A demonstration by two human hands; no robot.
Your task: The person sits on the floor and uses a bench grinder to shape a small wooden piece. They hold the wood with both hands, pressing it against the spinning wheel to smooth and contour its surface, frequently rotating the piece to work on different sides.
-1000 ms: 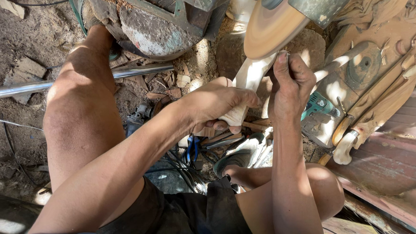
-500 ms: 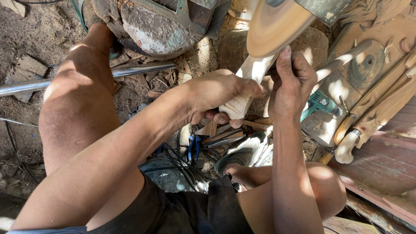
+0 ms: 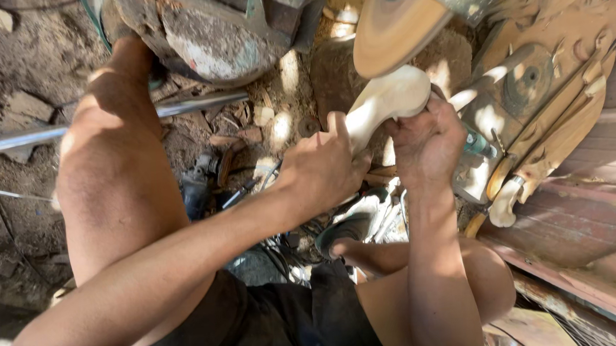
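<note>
Since the earlier frame my left hand [image 3: 322, 169] slid up the pale wooden piece [image 3: 382, 106] — both hands clenched on it, right hand [image 3: 429, 142] at 3 o'clock, its rounded end just under the sanding disc [image 3: 395, 28] — shaping looks unfinished

A long grey metal rod [image 3: 108, 121] crosses the dirt at upper left. A rusty, paint-flecked round machine housing [image 3: 202, 38] sits at top centre. Tan carved wooden pieces [image 3: 550, 104] lean on reddish planks [image 3: 591, 221] at right.
</note>
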